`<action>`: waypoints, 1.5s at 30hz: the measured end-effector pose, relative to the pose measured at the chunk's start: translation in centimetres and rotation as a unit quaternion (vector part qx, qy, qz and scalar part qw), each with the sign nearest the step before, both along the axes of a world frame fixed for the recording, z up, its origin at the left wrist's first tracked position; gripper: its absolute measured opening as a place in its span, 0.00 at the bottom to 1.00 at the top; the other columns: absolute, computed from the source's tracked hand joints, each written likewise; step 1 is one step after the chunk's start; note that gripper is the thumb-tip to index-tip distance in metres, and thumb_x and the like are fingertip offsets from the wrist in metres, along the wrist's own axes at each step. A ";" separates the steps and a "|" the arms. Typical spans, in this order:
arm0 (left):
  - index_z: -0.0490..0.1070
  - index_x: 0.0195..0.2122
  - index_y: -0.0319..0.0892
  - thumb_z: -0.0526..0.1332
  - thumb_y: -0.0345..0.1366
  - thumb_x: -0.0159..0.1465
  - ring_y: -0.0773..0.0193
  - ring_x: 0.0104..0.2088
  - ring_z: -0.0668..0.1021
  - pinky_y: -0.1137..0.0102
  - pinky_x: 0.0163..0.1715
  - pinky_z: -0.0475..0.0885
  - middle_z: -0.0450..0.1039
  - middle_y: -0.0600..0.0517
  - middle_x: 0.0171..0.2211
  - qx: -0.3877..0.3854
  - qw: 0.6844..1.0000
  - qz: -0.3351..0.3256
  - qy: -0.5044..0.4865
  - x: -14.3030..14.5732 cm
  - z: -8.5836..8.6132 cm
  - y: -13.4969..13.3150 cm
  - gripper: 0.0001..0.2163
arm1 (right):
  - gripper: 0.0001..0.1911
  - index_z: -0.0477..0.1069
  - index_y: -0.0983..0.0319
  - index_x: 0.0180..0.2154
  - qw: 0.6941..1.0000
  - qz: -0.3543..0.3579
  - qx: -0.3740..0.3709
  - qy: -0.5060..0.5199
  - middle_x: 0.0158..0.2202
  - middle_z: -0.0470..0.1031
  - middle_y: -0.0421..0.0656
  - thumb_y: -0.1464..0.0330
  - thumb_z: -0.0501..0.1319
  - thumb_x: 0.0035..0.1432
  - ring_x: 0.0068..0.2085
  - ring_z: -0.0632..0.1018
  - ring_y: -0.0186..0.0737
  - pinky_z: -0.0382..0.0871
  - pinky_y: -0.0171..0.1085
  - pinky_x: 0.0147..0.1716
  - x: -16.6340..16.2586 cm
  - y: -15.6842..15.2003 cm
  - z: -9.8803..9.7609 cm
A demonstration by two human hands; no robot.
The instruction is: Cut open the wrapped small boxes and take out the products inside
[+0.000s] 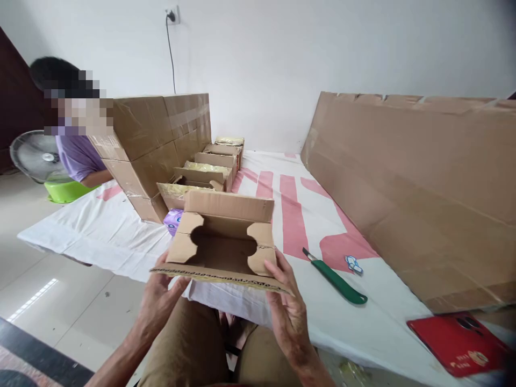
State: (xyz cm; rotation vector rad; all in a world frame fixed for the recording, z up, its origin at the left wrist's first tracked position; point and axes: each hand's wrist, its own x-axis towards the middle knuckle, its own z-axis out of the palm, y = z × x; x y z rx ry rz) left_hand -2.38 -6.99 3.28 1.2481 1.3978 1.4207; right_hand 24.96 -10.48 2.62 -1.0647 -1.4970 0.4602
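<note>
Both my hands hold a small open cardboard box (226, 236) above my lap, at the near edge of the white cloth. My left hand (159, 298) grips its left side, fingers curled under the front flap. On the right side, my right hand (286, 306) clasps the box with the thumb on the inner side flap. The box is empty inside, with its back flap standing up and curved side flaps folded in. A purple packet (172, 219) lies just behind the box on the left.
A row of small open boxes (209, 172) runs back beside large sealed cartons (157, 145). A green-handled knife (336, 279) and a small blue-white item (353, 264) lie at right. Flat cardboard sheets (415, 177) lean at right; a red phone (459, 341) lies near. A person in purple (78, 156) sits at far left by a fan (36, 156).
</note>
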 end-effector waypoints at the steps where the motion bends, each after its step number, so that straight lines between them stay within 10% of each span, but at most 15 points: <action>1: 0.75 0.54 0.44 0.74 0.59 0.51 0.42 0.59 0.77 0.52 0.57 0.75 0.78 0.41 0.54 -0.004 1.000 0.017 0.023 -1.5 0.2 -0.6 0.35 | 0.22 0.70 0.51 0.65 1.000 0.020 0.010 -0.005 0.75 0.58 0.45 0.61 0.54 0.75 0.73 0.64 0.55 0.68 0.55 0.68 -1.1 0.1 0.2; 11: 0.75 0.43 0.43 0.76 0.56 0.47 0.44 0.49 0.80 0.51 0.54 0.75 0.80 0.45 0.42 -0.032 0.983 0.169 0.063 -11.7 -2.5 -1.8 0.28 | 0.37 0.51 0.52 0.75 0.987 0.150 0.023 -0.051 0.77 0.51 0.49 0.71 0.58 0.69 0.75 0.58 0.53 0.58 0.55 0.73 -11.8 3.0 -1.6; 19: 0.71 0.48 0.44 0.77 0.50 0.45 0.49 0.54 0.78 0.54 0.57 0.73 0.77 0.45 0.48 -0.008 0.991 0.120 -0.054 -9.8 -3.6 4.8 0.32 | 0.41 0.44 0.55 0.76 0.995 0.094 -0.033 -0.003 0.74 0.58 0.52 0.72 0.58 0.67 0.72 0.65 0.52 0.66 0.56 0.69 -11.6 5.8 -6.0; 29: 0.67 0.56 0.44 0.72 0.57 0.53 0.45 0.56 0.77 0.44 0.60 0.72 0.71 0.41 0.56 -0.058 0.982 0.176 0.019 -6.6 -8.1 -0.5 0.36 | 0.38 0.55 0.57 0.71 0.989 0.114 -0.089 -0.031 0.68 0.68 0.55 0.66 0.64 0.63 0.66 0.73 0.55 0.73 0.55 0.63 -10.6 7.5 -8.0; 45: 0.67 0.38 0.43 0.73 0.59 0.42 0.51 0.41 0.80 0.52 0.43 0.81 0.72 0.48 0.37 -0.095 0.977 0.178 0.068 -3.7 -4.6 4.9 0.31 | 0.39 0.55 0.57 0.71 0.984 0.135 -0.113 -0.036 0.68 0.66 0.55 0.69 0.64 0.62 0.67 0.70 0.55 0.71 0.57 0.63 -10.2 10.4 -8.3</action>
